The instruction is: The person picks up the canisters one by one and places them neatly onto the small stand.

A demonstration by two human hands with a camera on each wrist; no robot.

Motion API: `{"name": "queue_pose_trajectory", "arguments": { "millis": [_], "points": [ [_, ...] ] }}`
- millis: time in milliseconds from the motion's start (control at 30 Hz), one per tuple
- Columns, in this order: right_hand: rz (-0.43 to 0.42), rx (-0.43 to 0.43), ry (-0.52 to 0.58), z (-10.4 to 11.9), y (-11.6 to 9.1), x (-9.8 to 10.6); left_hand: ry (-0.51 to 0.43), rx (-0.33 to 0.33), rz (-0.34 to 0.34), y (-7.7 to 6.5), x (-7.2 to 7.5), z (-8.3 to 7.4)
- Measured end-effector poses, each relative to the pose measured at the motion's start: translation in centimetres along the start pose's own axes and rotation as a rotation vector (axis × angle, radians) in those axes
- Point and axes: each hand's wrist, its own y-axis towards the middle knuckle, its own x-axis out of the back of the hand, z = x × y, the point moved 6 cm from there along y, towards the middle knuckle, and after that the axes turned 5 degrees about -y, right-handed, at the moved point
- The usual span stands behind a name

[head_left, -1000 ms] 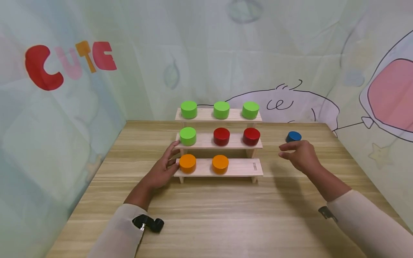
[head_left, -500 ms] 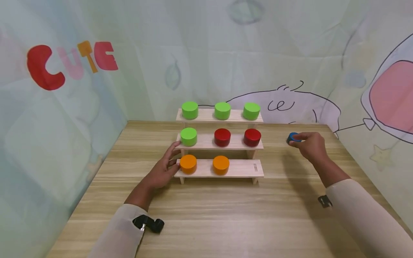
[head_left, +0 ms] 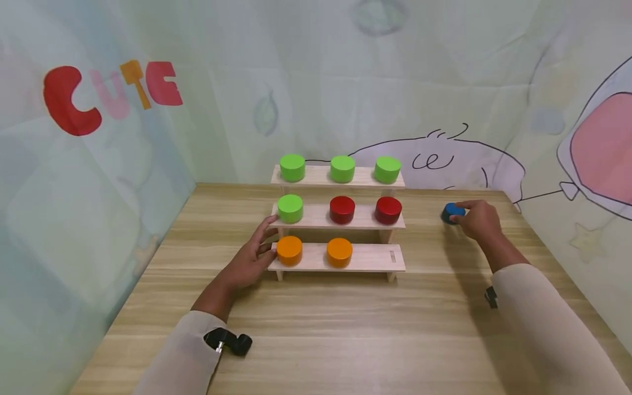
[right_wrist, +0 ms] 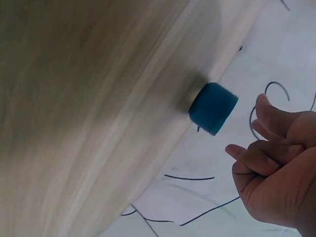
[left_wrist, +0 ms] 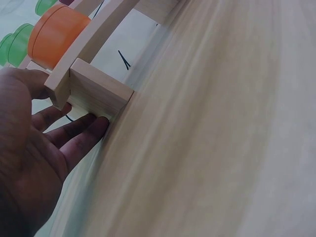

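A wooden three-tier stand (head_left: 365,257) carries round discs. Green discs (head_left: 343,169) line the top tier; a green disc (head_left: 290,208) and two red discs (head_left: 342,210) share the middle one. Two orange discs (head_left: 339,252) occupy the bottom tier. My left hand (head_left: 247,262) rests against the stand's left end, its extended fingertips (left_wrist: 101,124) at the wooden leg, thumb by the lower board. On the table at right sits a blue disc (head_left: 451,213). My right hand (head_left: 480,220) is beside it, thumb and forefinger extended; the right wrist view shows a gap between them and the disc.
The light wood table (head_left: 326,329) runs back to a printed cloth backdrop (head_left: 316,99) behind and at both sides. Black wrist mounts (head_left: 228,341) sit on the sleeves.
My right hand has moved back and right to the blue disc, which stays about where it was on the table. My left hand has stayed at the stand's left end.
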Motion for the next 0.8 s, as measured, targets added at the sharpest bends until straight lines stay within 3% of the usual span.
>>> {"name": "queue_pose_trajectory", "arguments": {
  "millis": [333, 800],
  "points": [
    [0.088, 0.021, -0.097, -1.6, 2.1, -0.3, -0.017, 0.002, 0.000, 0.2, 0.0, 0.0],
    [0.151, 0.020, -0.066, -3.3, 2.6, -0.5, -0.011, 0.021, -0.003, 0.0, -0.1, 0.1]
  ]
}}
